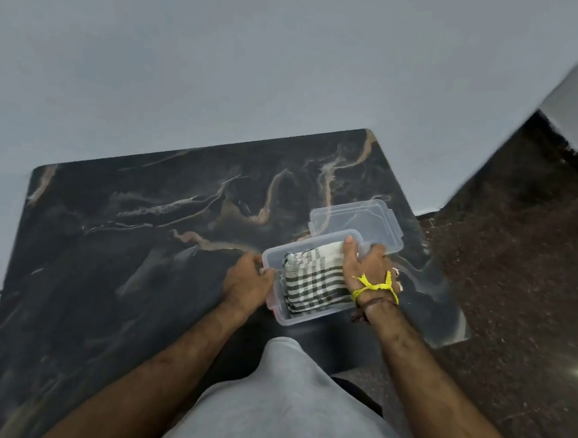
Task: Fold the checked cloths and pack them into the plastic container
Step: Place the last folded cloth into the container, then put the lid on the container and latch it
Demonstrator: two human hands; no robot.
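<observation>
Now: one container, left hand grips | right hand presses cloths

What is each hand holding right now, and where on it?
The left hand grips the plastic container at its left rim. The right hand rests on the folded checked cloth inside, fingers at the far rim.
</observation>
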